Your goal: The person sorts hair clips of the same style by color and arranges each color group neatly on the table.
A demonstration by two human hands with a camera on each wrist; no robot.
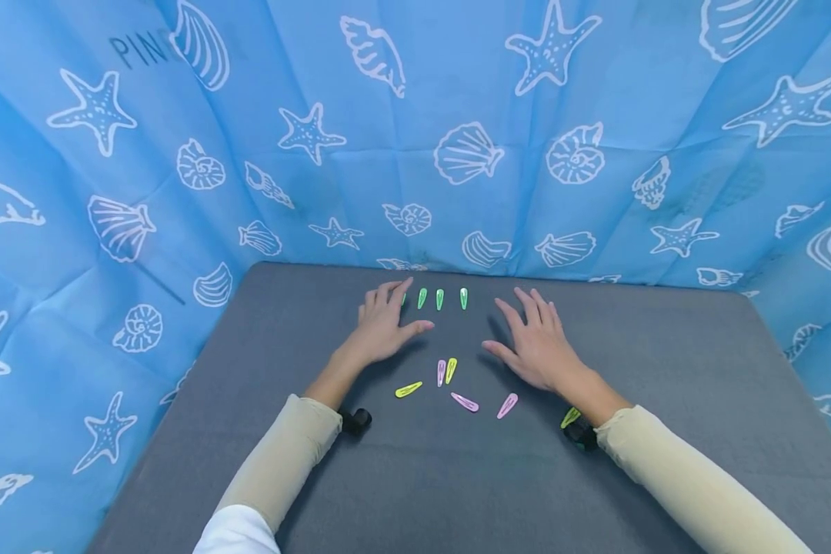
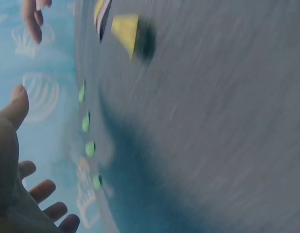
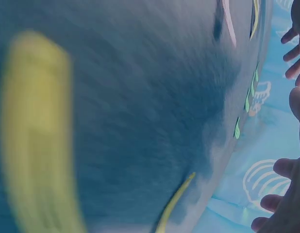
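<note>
Green snap hair clips lie in a row of four between the left hand and the right hand, beginning right by the left fingertips, which partly hide the end one in my head view. All one colour and pointing much the same way, they look to me deliberately lined up rather than dropped. The pink clips and yellow clips between the hands lie nearer the wearer at mixed angles, so I judge them loosely scattered, though one of each sits side by side, just nearer than the thumbs. Under the right wrist another yellow clip peeks out; my right wrist view has two yellow ones, the closest badly blurred.

Both hands are empty, fingers spread and only gently bent. The left reaches forward with its thumb out toward the right; the right mirrors it, fingers fanned ahead, thumb toward the left. From the wrist views I read both as raised off the grey table, their shadows falling below, and I make out no fingertip touching a clip. Holding them apart like this seems to keep the middle uncovered.
</note>
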